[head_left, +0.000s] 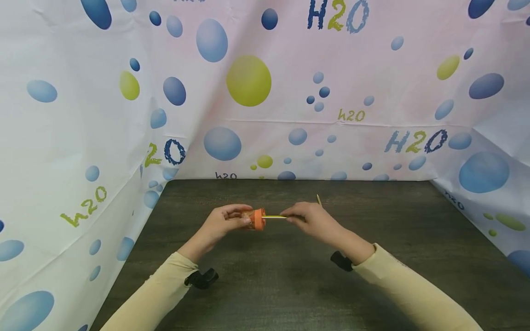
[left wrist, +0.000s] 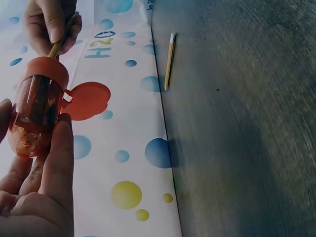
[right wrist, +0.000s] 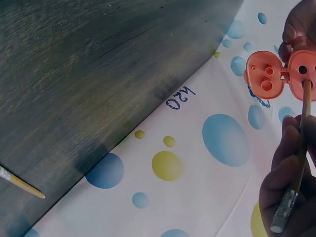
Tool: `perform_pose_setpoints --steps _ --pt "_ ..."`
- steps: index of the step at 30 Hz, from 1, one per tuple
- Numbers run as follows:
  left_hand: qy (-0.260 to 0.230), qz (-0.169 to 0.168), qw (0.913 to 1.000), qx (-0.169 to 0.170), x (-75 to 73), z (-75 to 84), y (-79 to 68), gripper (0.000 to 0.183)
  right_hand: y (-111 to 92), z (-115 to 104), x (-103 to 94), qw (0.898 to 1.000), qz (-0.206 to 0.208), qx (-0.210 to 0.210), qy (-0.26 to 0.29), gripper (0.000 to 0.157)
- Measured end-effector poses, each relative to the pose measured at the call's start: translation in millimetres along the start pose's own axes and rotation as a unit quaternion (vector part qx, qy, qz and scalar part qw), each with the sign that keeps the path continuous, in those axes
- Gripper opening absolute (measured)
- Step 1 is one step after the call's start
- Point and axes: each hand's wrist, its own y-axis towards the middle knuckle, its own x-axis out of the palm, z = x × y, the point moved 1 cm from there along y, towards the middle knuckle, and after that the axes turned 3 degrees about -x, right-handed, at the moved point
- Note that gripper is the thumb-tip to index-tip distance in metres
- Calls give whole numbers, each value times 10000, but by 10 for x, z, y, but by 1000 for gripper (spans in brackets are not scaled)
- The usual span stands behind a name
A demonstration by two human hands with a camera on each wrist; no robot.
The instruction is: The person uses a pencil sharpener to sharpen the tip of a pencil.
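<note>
My left hand [head_left: 223, 223] grips an orange pencil sharpener [head_left: 259, 219] with a see-through body, lying sideways above the table. In the left wrist view the sharpener [left wrist: 37, 106] shows dark contents through its shell, and its round lid [left wrist: 88, 100] hangs open on a hinge. The right wrist view shows two holes in the sharpener's top [right wrist: 297, 79]. A yellow pencil [right wrist: 306, 106] sits with its front end in one of them; its tip is hidden inside. My right hand [head_left: 312, 220] pinches this pencil near its eraser end, in line with the sharpener.
A second pencil [left wrist: 170, 61] lies on the dark wooden table [head_left: 256, 285], beyond my right hand and partly hidden by it in the head view. A white sheet [head_left: 290, 92] printed with bubbles and H2O lettering rises behind the table and along both sides.
</note>
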Motion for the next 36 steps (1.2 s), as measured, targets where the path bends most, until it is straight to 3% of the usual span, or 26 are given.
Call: perform_pose_setpoints --steps 5,11,15,18,21,23,26,30,32,34,36 --pt "122 51 9999 -94 38 -16 4 46 16 -20 81 9962 242 -528 -646 22" --pt "206 27 9997 -83 54 -25 8 46 12 11 201 9766 1012 -1320 -1363 18" --pt "330 60 9994 -31 85 -24 8 43 26 10 244 9718 1215 -1381 -1477 15" --pt "345 125 9993 -35 115 -36 12 41 51 0 236 9831 978 -978 -1203 12" --pt "291 139 9995 -21 135 -47 19 42 93 0 188 9979 415 -221 -441 14" --pt "360 130 9992 76 142 -38 15 42 124 17 140 9993 13 318 204 16" --pt "683 99 9970 357 147 -23 7 40 169 77 82 9806 -627 1205 1412 18" --pt "1147 41 9915 619 160 -17 -6 39 194 164 80 9355 -1358 1986 2588 24" --pt "1095 16 9925 546 170 -27 3 40 176 187 99 9400 -1485 1847 2453 26" --pt "813 9 9962 326 179 -42 24 42 150 192 123 9634 -1321 1381 1877 27" --pt "400 34 9992 48 180 -56 48 45 120 183 142 9896 -940 611 904 26"
